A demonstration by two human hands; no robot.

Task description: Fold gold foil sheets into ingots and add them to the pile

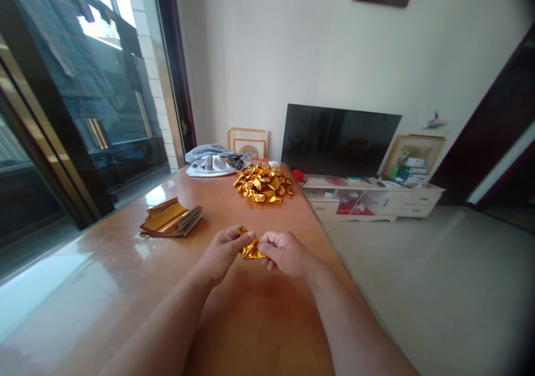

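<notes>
A person sits or stands at a long, glossy brown counter (254, 315), bare forearms reaching forward over it. Between the two hands, above the counter near its right-hand edge, is a crumpled, partly folded piece of gold foil (251, 251). The left hand (222, 253) has its thumb and fingers clamped on the foil's left side; the right hand (286, 252) pinches its right side, thumb against the fingers. The hands are close together.

Beyond them, near the far end, rises a loose heap of folded gold pieces (263, 184), lying straight on the counter. To the left of the hands, well apart from the heap, is a stack of gold sheets (171, 220), the top ones curling up. Grey and pale cloth (215, 161) lies bunched behind the heap.

Across the room, a white cabinet (422, 196) stands low against the wall. Its drawers on the right are closed. Its open middle compartments hold something flat and red (353, 209) and small items too blurred to name. A large dark television (340, 142) stands on top, with a round red mat (335, 181) in front.
</notes>
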